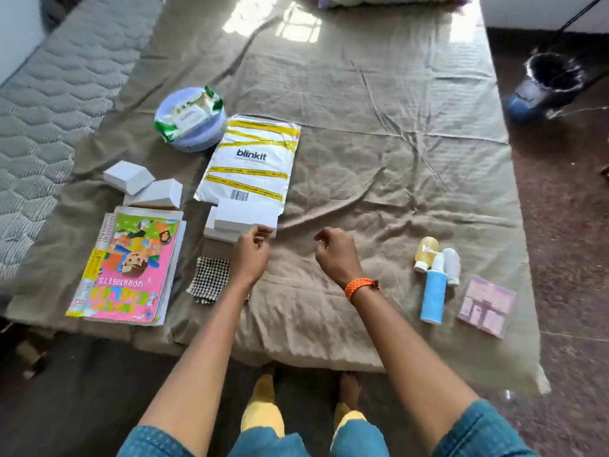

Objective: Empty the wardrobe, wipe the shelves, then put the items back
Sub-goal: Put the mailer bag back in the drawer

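Observation:
Items lie spread on a bed with a brown sheet [379, 153]. My left hand [253, 250] hovers with loosely curled fingers, its fingertips at the near corner of a stack of flat white boxes [235, 217]. My right hand [334, 250], an orange band on its wrist, hangs beside it over bare sheet, fingers loosely curled and holding nothing. Behind the boxes lies a white and yellow blinkit packet [255, 156]. A checked cloth [209, 278] lies under my left wrist. Colourful worksheet books [128, 268] are stacked at the near left.
Two small white boxes [130, 176] and a round lilac tub with a wipes pack [191, 122] sit at the left. Three bottles [433, 291] and a lilac box [487, 305] lie at the right. A grey mattress [49, 110] borders the left; a dark blue object [543, 87] stands on the floor.

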`<state>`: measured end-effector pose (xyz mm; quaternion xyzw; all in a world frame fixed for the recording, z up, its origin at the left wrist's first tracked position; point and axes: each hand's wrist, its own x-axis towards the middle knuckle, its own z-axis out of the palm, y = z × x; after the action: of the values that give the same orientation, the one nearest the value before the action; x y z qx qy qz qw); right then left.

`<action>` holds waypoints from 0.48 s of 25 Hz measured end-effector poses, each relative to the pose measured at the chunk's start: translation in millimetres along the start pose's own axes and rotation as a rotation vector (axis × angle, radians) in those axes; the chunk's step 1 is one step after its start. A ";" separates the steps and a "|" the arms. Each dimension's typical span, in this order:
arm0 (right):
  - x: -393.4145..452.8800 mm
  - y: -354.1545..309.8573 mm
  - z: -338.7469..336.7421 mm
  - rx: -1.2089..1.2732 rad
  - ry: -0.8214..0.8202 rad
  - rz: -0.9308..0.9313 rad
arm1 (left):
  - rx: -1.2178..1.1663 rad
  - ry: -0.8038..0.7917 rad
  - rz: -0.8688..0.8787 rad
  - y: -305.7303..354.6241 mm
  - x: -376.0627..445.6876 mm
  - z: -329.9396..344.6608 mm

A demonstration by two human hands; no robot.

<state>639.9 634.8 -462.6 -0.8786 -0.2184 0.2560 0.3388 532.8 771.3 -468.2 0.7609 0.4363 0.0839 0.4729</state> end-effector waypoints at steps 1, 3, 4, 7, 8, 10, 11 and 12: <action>21.9 -2.9 13.7 -0.006 -0.025 -0.005 | 0.031 0.008 0.012 -9.2 30.0 -9.0; 66.6 -5.4 47.1 0.020 -0.040 0.030 | 0.173 0.007 0.029 -37.3 89.5 -22.0; 87.6 -5.6 64.0 0.044 -0.036 0.065 | 0.252 0.010 0.032 -53.3 117.8 -26.7; 165.1 0.6 114.6 0.172 0.042 0.183 | 0.418 0.053 0.009 -94.8 213.1 -40.1; 192.2 2.8 129.1 0.225 0.075 0.213 | 0.451 0.085 -0.017 -109.4 246.4 -44.9; 245.6 13.2 163.2 0.396 0.054 0.253 | 0.461 0.117 -0.093 -141.7 315.4 -49.0; 264.4 16.8 178.9 0.492 -0.012 0.244 | 0.424 0.106 -0.155 -158.1 344.1 -47.0; 277.6 18.7 194.2 0.576 -0.094 0.220 | 0.388 0.065 -0.213 -173.0 362.8 -42.6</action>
<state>742.4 870.7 -683.8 -0.7522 -0.0559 0.3829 0.5334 628.2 1098.2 -685.9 0.7840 0.5374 -0.0276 0.3094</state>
